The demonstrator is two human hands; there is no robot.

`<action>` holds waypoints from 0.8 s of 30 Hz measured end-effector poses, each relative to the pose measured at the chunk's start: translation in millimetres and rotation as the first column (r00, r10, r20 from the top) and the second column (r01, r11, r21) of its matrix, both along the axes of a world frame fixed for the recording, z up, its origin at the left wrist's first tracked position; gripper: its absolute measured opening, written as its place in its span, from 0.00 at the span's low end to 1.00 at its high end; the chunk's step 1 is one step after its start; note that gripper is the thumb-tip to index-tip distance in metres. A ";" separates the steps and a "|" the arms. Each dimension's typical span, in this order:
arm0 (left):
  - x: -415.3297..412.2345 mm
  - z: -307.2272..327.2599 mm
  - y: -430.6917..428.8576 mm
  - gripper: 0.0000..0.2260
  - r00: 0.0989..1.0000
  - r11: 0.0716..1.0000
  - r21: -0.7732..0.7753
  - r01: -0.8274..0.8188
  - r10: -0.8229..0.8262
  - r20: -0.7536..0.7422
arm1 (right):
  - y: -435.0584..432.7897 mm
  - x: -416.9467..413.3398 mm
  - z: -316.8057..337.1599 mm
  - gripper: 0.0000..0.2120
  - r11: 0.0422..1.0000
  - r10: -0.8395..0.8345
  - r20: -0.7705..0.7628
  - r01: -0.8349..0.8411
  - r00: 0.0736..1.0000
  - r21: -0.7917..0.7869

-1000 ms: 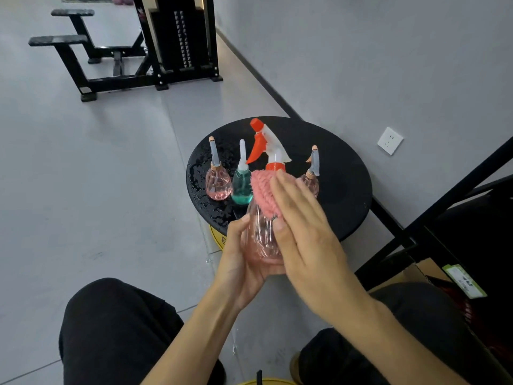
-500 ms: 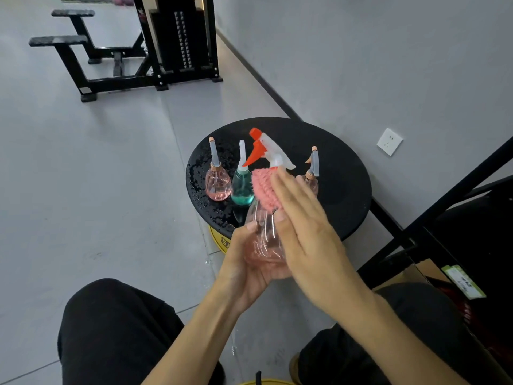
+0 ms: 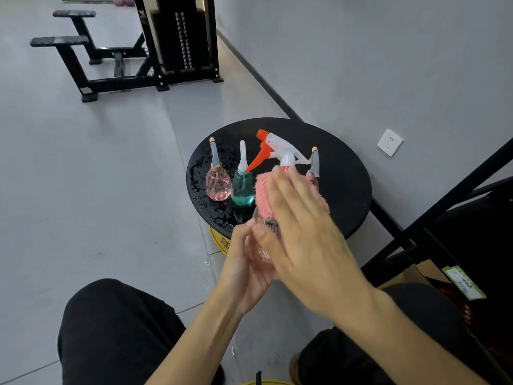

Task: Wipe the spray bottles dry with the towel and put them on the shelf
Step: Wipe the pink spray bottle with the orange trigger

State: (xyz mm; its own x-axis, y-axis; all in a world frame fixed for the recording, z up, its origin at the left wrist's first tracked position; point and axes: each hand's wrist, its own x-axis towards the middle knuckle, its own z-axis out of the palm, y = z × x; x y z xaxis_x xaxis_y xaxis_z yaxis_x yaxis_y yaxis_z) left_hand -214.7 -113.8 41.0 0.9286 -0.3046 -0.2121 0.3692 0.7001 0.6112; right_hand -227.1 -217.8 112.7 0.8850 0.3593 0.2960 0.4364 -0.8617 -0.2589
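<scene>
My left hand (image 3: pixel 244 262) grips the base of a clear pink spray bottle with a white and orange trigger head (image 3: pixel 274 151). Its body is mostly hidden by my hands. My right hand (image 3: pixel 302 232) presses a pink towel (image 3: pixel 262 193) flat against the bottle's upper side. Behind, on a wet round black table (image 3: pixel 344 190), stand a small pink bottle (image 3: pixel 218 182), a teal bottle (image 3: pixel 243 184) and another small pink bottle (image 3: pixel 315 165), partly hidden behind the towel. The black shelf frame (image 3: pixel 444 207) rises at the right.
A grey wall with a white socket (image 3: pixel 390 142) runs along the right. A black weight machine (image 3: pixel 166 45) stands far back on the grey floor. A cardboard box with a green label (image 3: pixel 463 282) sits under the shelf. My knees are at the bottom.
The bottle has tilted with its trigger head swinging to the right, and my right hand has slid the towel further around the bottle's upper side.
</scene>
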 end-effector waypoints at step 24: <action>27.1 -10.2 -3.3 0.15 0.995 0.994 -0.079 -0.077 0.072 -0.071 | 8.3 13.5 -9.8 0.28 0.997 -0.031 0.013 0.030 0.999 0.070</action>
